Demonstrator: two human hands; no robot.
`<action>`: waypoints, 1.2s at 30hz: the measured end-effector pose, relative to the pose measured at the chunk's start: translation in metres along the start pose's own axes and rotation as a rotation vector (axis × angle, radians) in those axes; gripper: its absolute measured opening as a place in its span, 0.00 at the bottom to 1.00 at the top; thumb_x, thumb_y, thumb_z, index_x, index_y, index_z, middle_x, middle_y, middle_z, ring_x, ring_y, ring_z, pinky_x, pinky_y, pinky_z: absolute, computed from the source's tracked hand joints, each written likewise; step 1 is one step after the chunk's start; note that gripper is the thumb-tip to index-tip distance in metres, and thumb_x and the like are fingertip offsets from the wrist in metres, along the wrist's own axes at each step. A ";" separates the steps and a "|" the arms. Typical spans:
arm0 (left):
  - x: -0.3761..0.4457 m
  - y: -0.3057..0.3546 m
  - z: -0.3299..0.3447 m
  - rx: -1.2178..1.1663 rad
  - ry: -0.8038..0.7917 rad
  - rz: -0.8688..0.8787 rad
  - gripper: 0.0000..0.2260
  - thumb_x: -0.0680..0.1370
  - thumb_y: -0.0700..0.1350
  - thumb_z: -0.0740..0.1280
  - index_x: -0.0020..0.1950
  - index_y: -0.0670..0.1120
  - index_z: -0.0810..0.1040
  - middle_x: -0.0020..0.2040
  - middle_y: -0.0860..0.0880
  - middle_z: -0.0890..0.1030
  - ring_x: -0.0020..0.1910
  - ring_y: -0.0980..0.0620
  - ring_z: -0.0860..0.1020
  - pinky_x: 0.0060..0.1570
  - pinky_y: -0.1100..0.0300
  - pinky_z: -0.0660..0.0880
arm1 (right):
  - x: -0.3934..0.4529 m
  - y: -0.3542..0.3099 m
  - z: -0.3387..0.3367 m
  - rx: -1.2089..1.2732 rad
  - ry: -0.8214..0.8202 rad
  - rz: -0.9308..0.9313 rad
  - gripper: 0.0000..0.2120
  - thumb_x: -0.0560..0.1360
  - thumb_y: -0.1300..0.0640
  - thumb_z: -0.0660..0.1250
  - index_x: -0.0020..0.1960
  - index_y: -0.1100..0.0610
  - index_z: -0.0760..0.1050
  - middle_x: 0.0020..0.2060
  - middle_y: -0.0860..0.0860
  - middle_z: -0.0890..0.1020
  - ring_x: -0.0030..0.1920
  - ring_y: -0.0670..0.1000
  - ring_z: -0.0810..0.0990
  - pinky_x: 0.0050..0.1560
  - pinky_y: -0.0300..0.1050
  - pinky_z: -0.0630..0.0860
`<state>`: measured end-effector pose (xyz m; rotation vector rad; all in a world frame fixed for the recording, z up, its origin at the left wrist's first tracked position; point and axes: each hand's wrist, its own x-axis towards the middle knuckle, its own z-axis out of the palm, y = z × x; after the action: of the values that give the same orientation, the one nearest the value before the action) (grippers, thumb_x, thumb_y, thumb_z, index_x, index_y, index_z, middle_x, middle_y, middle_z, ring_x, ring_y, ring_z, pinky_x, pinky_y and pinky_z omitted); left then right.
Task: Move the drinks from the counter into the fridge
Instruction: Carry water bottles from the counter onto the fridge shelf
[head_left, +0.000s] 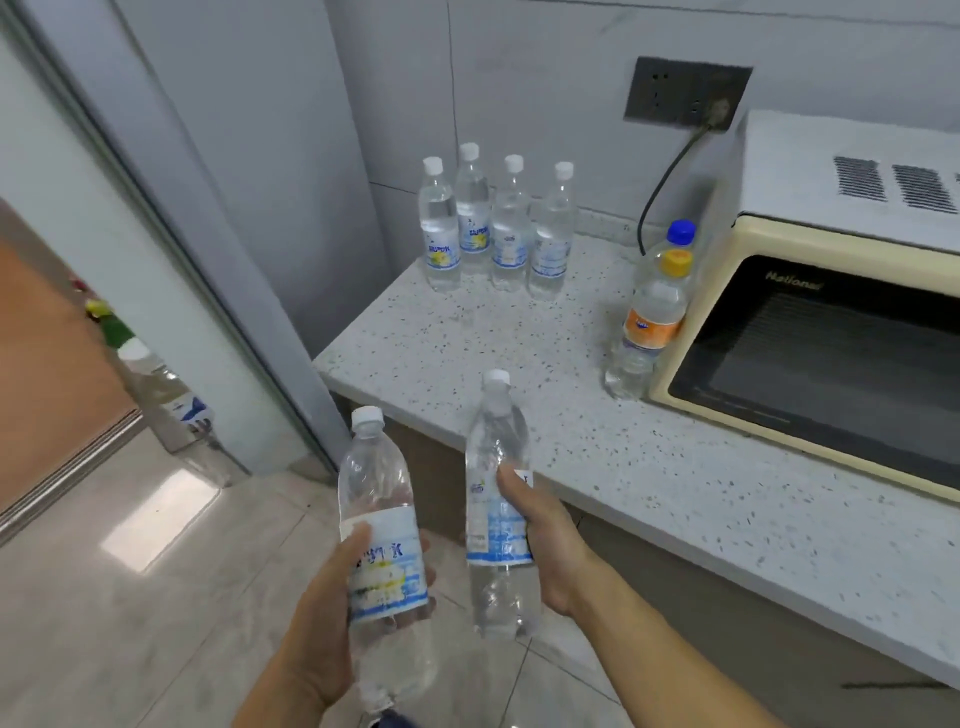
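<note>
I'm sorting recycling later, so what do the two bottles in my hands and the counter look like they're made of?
Left-hand bottle and right-hand bottle: clear thin plastic, probably; see-through ribbed walls, white caps, glossy printed labels. Counter: likely polished stone or composite; white, dark-speckled.

head: 1 view | faces forward-down | hands close | counter (519, 364) beyond

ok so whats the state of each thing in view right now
left hand: grips a capped bottle, upright, off the counter
right hand: grips a second capped bottle, upright
four white-capped bottles: standing capped at the back of the counter
orange-label bottle: standing capped beside the microwave
blue-capped bottle: capped, behind it
microwave: door closed
plug: in the wall socket
</note>
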<state>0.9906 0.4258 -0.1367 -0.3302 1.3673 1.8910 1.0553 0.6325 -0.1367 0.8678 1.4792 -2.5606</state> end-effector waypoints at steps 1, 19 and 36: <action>-0.006 -0.001 -0.008 0.013 0.050 0.025 0.24 0.70 0.57 0.67 0.54 0.39 0.81 0.49 0.36 0.85 0.40 0.38 0.85 0.33 0.46 0.82 | 0.001 0.005 0.009 -0.063 -0.029 -0.021 0.38 0.62 0.33 0.75 0.64 0.54 0.76 0.51 0.54 0.87 0.50 0.54 0.86 0.45 0.45 0.82; -0.102 0.054 -0.237 -0.114 0.554 0.303 0.32 0.64 0.60 0.72 0.64 0.47 0.76 0.50 0.41 0.86 0.47 0.39 0.85 0.44 0.46 0.82 | 0.041 0.119 0.278 -0.459 -0.383 -0.016 0.23 0.68 0.44 0.73 0.59 0.52 0.76 0.48 0.53 0.87 0.48 0.54 0.87 0.41 0.43 0.83; -0.115 0.160 -0.450 -0.157 0.683 0.453 0.29 0.66 0.60 0.71 0.64 0.49 0.74 0.49 0.43 0.86 0.46 0.43 0.85 0.39 0.54 0.82 | 0.129 0.186 0.509 -0.578 -0.438 -0.025 0.14 0.73 0.45 0.72 0.56 0.49 0.76 0.47 0.53 0.86 0.45 0.53 0.87 0.45 0.50 0.84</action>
<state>0.8571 -0.0468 -0.1329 -0.8658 1.8516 2.3884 0.7830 0.1470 -0.1518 0.1988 1.9013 -1.9611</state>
